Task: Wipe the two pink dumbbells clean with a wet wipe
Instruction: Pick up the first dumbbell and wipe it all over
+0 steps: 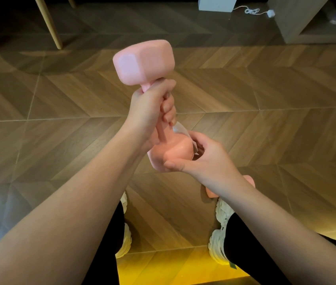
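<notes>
I hold a pink dumbbell (142, 62) upright in front of me, one head up and far, the other head low and near. My left hand (150, 112) grips its handle. My right hand (202, 157) cups the lower head and holds a thin wet wipe (180, 128) against it; most of the wipe is hidden under my fingers. A second pink dumbbell (211, 192) lies on the floor below my right wrist, mostly hidden by my forearm.
Wooden herringbone floor (265, 95) all around. My feet in white shoes (218, 233) stand below. Wooden chair legs (50, 23) rise at the far left. A wooden cabinet (298, 19) and a white box with a white cable (251, 11) stand at the far right.
</notes>
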`<action>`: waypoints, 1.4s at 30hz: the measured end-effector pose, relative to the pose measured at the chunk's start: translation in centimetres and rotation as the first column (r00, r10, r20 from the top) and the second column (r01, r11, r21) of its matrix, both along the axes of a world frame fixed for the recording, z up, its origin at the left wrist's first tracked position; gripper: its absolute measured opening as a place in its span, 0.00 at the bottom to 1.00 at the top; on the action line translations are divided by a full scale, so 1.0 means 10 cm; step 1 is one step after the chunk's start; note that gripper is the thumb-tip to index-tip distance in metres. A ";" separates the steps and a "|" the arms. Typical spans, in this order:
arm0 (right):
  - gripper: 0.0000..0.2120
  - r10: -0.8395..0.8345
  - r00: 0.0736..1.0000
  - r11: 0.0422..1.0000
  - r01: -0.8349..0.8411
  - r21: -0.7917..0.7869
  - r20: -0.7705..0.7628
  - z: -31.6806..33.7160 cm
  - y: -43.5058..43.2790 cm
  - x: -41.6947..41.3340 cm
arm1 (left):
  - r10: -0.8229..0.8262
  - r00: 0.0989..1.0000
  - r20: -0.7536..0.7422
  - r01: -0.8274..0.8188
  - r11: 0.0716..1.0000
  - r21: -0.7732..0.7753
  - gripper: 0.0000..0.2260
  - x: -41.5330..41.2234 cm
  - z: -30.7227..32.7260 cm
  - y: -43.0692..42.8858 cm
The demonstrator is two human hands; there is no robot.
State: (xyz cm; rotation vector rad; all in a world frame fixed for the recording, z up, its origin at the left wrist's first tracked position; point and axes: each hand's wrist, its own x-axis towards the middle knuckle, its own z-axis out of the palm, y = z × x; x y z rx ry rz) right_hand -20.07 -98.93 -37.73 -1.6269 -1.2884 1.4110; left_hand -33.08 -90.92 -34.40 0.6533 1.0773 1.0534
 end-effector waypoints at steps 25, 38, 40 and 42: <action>0.21 0.070 0.989 0.989 -0.086 -0.118 -0.131 0.10 0.03 0.15 | 0.006 1.000 -0.031 -0.009 0.995 -0.102 0.10 -0.03 -0.14 0.02; 0.28 0.152 0.950 0.962 -0.205 -0.181 -0.271 0.07 0.05 0.13 | -0.018 0.978 0.210 0.022 1.000 -0.015 0.15 -0.03 0.05 0.01; 0.29 0.110 0.954 0.974 -0.159 -0.160 -0.279 0.08 0.06 0.11 | 0.005 0.977 0.211 0.007 0.998 -0.055 0.13 -0.06 0.04 0.02; 0.28 0.080 0.971 0.981 -0.116 -0.153 -0.225 0.11 0.06 0.10 | 0.015 0.984 0.180 0.006 0.993 -0.114 0.09 -0.11 -0.01 0.02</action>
